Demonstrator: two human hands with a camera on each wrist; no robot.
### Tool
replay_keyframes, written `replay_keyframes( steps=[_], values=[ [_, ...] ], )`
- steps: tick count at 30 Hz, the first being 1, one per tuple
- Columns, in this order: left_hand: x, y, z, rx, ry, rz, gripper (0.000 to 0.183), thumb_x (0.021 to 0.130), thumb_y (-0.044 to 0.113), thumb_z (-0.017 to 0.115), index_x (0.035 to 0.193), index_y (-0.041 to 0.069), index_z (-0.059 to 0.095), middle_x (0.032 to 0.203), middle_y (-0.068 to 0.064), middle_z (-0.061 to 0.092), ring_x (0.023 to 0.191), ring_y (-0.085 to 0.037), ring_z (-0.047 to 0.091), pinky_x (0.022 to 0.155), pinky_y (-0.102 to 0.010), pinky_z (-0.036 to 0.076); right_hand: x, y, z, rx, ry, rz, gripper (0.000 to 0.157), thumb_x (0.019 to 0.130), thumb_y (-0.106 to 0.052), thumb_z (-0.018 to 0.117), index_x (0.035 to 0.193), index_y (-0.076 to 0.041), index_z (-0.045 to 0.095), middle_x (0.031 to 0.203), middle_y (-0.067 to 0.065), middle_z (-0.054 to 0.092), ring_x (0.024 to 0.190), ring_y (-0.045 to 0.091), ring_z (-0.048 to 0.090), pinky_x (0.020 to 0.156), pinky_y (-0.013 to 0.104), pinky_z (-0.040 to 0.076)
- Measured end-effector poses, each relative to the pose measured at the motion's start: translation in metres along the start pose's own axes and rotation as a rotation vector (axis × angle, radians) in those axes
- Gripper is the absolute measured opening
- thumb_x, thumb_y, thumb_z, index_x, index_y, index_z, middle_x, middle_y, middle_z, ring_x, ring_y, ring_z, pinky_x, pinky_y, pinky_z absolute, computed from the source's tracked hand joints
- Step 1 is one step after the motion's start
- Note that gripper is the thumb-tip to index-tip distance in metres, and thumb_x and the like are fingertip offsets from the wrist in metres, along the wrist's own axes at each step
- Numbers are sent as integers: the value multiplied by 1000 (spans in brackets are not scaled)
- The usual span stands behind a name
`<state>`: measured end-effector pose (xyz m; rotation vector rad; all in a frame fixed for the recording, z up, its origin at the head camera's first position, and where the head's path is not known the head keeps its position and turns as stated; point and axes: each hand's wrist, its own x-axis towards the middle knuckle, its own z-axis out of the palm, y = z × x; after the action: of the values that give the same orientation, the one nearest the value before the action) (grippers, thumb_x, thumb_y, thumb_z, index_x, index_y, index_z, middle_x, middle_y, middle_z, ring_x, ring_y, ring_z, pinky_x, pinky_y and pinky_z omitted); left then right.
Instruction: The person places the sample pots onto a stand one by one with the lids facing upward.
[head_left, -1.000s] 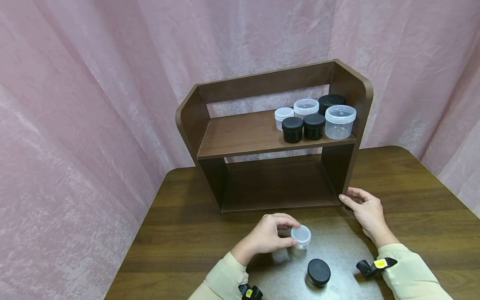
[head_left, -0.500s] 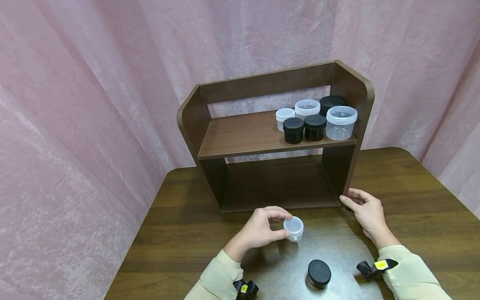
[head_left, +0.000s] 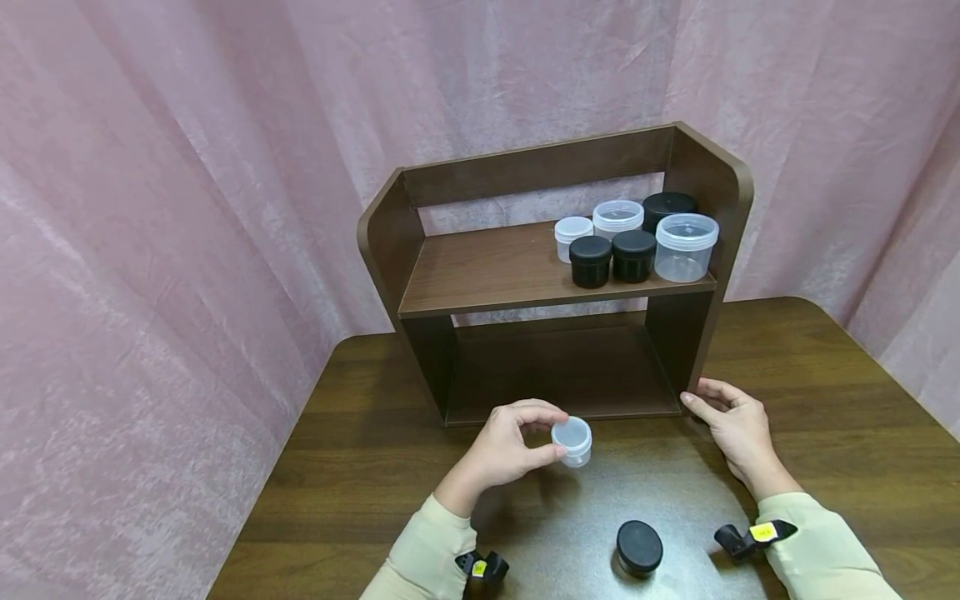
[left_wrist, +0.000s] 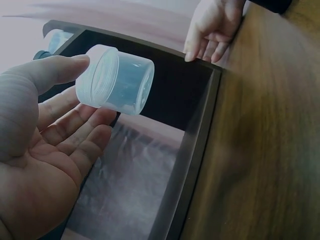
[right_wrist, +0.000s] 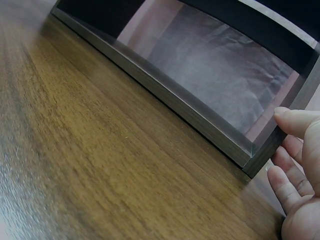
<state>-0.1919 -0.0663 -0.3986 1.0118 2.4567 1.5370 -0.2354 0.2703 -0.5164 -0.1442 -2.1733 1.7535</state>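
Between the thumb and fingers of my left hand (head_left: 498, 446) is a small clear plastic jar (head_left: 572, 442) with a translucent lid, raised over the table before the shelf's lower front edge. The left wrist view shows this jar (left_wrist: 117, 80) tipped on its side relative to the camera, thumb at the lid and fingers under it. My right hand (head_left: 738, 429) grips the lower right corner of a brown two-tier wooden shelf (head_left: 480, 271). In the right wrist view the thumb (right_wrist: 292, 121) lies on the side panel's edge, with the other fingers along its outer face.
A black-lidded jar (head_left: 639, 547) stands on the wooden table (head_left: 337, 492) near the front. On the upper tier's right half are several jars, including a large clear jar (head_left: 685, 248) and a small black jar (head_left: 590, 262). A pink curtain (head_left: 187, 208) hangs behind.
My left hand has carried the clear jar left and away from me, toward the shelf's lower front edge. The right hand stays at the shelf's corner.
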Motion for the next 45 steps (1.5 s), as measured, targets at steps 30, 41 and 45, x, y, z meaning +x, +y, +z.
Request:
replay_keyframes(
  steps=[30,41,45],
  values=[
    [-1,16,-26,-68,96,105,33,78,-6,75,110,-10,65,111,-20,63,97,-30,65,87,-48,52,0,1,-1,-5,-12,9,43,86,-26,74,116,2,62,92,-21,62,88,-5,57,70,9,47],
    [11,13,-41,1,180,160,34,78,2,78,111,1,69,113,-7,66,97,-20,64,87,-37,53,1,2,0,19,-4,-11,38,85,-23,75,113,2,64,89,-21,63,86,-5,58,69,10,48],
    [15,20,-49,-13,200,226,32,80,4,77,111,3,70,112,-5,66,96,-18,64,85,-34,54,1,2,-1,5,-7,-5,42,86,-25,75,114,3,63,90,-20,63,86,-5,58,69,10,48]
  ],
)
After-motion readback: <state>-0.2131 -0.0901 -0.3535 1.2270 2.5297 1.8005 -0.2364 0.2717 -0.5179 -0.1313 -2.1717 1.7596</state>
